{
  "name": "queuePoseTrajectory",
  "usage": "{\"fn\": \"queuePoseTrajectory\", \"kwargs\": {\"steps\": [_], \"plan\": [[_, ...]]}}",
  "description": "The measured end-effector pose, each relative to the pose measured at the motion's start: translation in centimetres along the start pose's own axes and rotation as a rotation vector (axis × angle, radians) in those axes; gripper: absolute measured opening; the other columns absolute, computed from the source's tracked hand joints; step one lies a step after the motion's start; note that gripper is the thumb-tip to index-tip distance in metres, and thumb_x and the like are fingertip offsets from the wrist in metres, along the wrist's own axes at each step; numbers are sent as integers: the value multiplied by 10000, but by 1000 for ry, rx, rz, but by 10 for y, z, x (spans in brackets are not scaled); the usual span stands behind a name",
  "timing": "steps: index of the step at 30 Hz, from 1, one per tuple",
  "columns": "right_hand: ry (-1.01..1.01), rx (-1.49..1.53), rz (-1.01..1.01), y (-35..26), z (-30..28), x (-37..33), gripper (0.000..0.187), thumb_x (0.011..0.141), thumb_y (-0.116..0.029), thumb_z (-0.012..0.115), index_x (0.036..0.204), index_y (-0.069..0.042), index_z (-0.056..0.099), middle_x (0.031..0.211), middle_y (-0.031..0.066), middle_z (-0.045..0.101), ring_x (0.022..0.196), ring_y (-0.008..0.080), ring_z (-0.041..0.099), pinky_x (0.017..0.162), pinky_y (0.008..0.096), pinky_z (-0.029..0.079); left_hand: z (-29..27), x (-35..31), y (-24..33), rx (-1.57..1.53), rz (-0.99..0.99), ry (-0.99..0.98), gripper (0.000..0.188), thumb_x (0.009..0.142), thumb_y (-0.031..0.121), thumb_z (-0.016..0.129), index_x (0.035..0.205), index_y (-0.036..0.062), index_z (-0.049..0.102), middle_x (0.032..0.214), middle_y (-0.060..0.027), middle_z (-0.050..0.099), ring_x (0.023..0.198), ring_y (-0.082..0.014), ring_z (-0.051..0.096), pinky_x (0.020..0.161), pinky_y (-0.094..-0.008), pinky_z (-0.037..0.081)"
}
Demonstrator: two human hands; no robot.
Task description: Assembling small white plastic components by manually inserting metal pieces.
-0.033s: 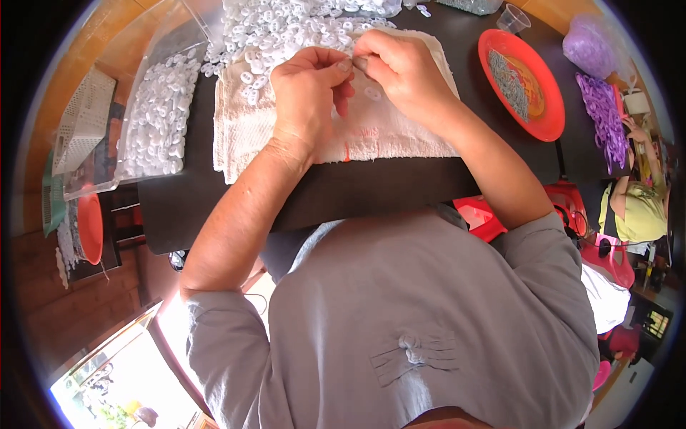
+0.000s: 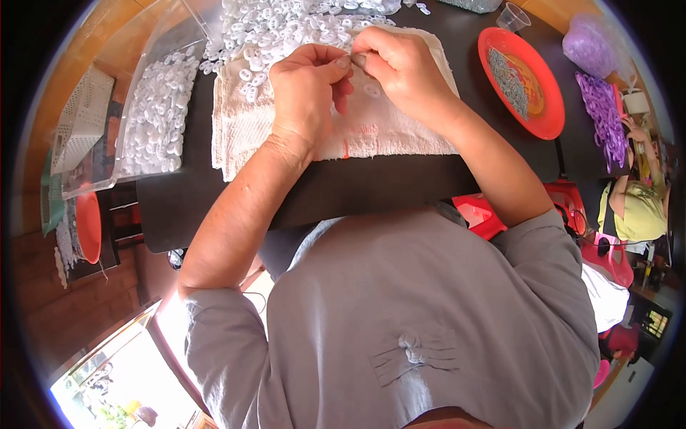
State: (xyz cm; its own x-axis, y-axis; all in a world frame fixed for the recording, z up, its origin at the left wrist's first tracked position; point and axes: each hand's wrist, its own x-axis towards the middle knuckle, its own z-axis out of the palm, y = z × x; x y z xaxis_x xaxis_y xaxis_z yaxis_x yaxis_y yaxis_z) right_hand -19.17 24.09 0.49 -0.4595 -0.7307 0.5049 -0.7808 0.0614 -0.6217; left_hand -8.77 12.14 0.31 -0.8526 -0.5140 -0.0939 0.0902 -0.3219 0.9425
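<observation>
My left hand (image 2: pixel 304 86) and my right hand (image 2: pixel 404 75) meet above a folded cream towel (image 2: pixel 286 154), fingertips nearly touching. Both are closed in a pinch. Whatever sits between the fingertips is too small and covered to make out. One loose white oval plastic piece (image 2: pixel 371 91) lies on the towel just below my right hand. Beyond my left hand spreads a heap of similar white oval pieces (image 2: pixel 264 32), some spilling onto the towel's left edge.
At left, a clear plastic bin (image 2: pixel 89 187) holds many white pieces. A red oval dish (image 2: pixel 549 118) with small grey metal bits stands at right, near a clear cup (image 2: pixel 513 18), purple strips (image 2: pixel 602 118) and a purple bag (image 2: pixel 589 46). A person in yellow-green (image 2: pixel 639 207) is far right.
</observation>
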Motion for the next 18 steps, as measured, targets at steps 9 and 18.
{"fn": "queuePoseTrajectory", "kwargs": {"steps": [9, 18], "plan": [[-48, -280, 71, 0, -21, 3, 66, 801, -88, 621, 854, -47, 627, 668, 95, 596, 615, 216, 576, 589, 329, 454, -11, 10, 11, 21, 7, 34, 128, 876, 29, 607, 968, -56, 583, 777, -109, 615, 597, -170, 577, 474, -282, 446], [-296, -503, 15, -8, -10, -10, 135, 783, -169, 640, 766, -40, 604, 704, 159, 620, 707, 348, 620, 630, 455, 455, -9, 12, 5, -20, -7, 22, 73, 838, 12, 629, 889, -38, 611, 725, -93, 624, 555, -138, 567, 440, -265, 417]]}}
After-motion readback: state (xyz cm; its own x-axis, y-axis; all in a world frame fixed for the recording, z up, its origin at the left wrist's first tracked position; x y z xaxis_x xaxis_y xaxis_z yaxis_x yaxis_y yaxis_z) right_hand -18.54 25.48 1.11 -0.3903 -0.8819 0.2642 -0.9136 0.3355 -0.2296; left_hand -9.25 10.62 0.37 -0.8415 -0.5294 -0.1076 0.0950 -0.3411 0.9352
